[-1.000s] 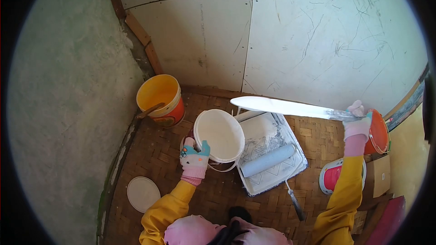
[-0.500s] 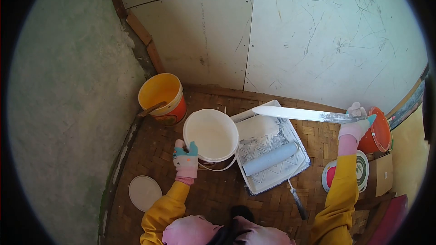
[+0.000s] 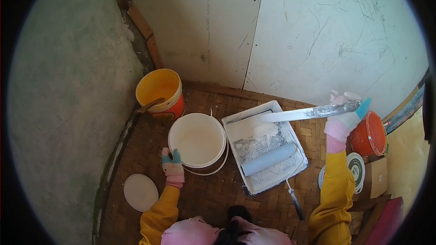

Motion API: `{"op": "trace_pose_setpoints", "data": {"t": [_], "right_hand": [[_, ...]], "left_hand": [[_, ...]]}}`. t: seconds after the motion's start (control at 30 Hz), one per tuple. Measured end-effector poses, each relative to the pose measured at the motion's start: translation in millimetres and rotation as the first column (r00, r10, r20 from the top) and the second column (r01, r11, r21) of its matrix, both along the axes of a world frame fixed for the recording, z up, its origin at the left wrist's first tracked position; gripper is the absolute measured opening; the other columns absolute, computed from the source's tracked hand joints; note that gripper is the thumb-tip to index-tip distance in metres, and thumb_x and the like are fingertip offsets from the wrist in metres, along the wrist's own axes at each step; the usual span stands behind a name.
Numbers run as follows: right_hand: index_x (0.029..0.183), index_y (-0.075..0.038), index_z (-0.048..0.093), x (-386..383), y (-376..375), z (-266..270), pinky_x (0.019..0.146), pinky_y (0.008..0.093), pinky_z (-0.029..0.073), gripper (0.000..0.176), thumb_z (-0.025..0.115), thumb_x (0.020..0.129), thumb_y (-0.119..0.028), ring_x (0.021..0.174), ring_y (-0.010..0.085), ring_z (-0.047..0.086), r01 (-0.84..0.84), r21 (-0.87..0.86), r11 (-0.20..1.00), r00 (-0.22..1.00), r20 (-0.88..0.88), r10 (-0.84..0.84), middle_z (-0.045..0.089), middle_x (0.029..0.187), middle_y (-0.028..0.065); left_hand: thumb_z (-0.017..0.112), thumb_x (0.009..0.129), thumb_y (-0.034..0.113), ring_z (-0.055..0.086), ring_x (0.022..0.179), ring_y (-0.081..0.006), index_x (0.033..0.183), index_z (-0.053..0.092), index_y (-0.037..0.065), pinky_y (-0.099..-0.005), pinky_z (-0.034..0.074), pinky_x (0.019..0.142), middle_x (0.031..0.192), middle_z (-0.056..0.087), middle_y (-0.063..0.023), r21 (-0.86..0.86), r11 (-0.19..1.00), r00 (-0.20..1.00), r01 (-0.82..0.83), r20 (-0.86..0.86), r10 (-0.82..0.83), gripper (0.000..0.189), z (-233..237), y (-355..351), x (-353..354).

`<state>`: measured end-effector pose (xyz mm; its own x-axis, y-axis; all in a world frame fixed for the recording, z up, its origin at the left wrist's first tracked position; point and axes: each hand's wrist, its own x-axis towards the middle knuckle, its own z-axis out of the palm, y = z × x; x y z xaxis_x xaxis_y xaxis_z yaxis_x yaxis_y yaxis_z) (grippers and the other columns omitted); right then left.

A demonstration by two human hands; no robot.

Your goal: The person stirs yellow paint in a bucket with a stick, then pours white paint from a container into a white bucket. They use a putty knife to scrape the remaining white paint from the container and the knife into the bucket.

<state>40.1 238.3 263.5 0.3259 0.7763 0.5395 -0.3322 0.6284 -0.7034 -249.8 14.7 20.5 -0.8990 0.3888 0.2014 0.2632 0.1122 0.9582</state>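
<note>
A white paint bucket [image 3: 199, 117] with pale paint inside stands on the floor in front of me. My left hand [image 3: 172, 169], in a patterned glove, is closed at the bucket's near left rim. My right hand [image 3: 343, 120], gloved too, grips a flat paint stirring stick [image 3: 295, 114] thickly coated in white. The stick's far end hangs over the paint tray [image 3: 297, 169], above a pool of white paint. A paint roller [image 3: 269, 159] lies across the tray's ridged part, its dark handle reaching over the near edge.
An orange bucket [image 3: 174, 109] with a wooden stick stands at the back left. A round white lid [image 3: 141, 192] lies at the near left. At right are a red bucket [image 3: 367, 134], another lid [image 3: 357, 172] and a cardboard box [image 3: 376, 178]. Walls [image 3: 195, 36] close off the back and left.
The paint bucket has shifted left and slightly toward me, along with my left hand. My right hand has moved left, and the stick's tip sits lower over the tray.
</note>
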Motion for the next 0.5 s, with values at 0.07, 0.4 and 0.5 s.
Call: {"op": "trace_pose_setpoints", "data": {"t": [0.07,0.4,0.5], "right_hand": [[0.073,-0.004,0.048,-4,1,0,0.064,0.0402,0.051,0.045,0.033,0.089,-0.043,0.048,0.0147,0.044,-0.017,-0.002,1.000,0.999,0.038,0.017,0.041,0.050,0.0020],[0.071,-0.003,0.050,-19,-14,-5,0.057,0.0419,0.051,0.045,0.033,0.087,-0.042,0.042,0.0210,0.051,-0.317,0.034,0.948,0.938,0.161,0.308,0.051,0.049,0.0086],[0.069,-0.003,0.051,-25,-17,-9,0.056,0.0421,0.051,0.045,0.034,0.087,-0.040,0.041,0.0224,0.052,-0.411,0.073,0.909,0.907,0.132,0.399,0.053,0.049,0.0111]], "left_hand": [[0.051,0.081,0.019,0.035,0.054,-0.0107,0.068,0.039,0.004,-0.0282,0.033,0.051,0.057,0.037,-0.0015,0.041,0.999,1.000,0.006,0.004,-0.006,0.024,-3,-1,-2],[0.053,0.082,0.024,0.035,0.054,-0.0122,0.072,0.041,0.004,-0.0293,0.033,0.051,0.059,0.039,-0.0032,-0.013,0.999,0.999,0.047,-0.003,-0.047,0.025,-5,-9,-4],[0.053,0.082,0.027,0.035,0.054,-0.0131,0.073,0.040,0.004,-0.0303,0.033,0.051,0.059,0.039,-0.0033,-0.084,0.995,0.998,0.057,0.013,-0.056,0.028,3,-12,-4]]}}
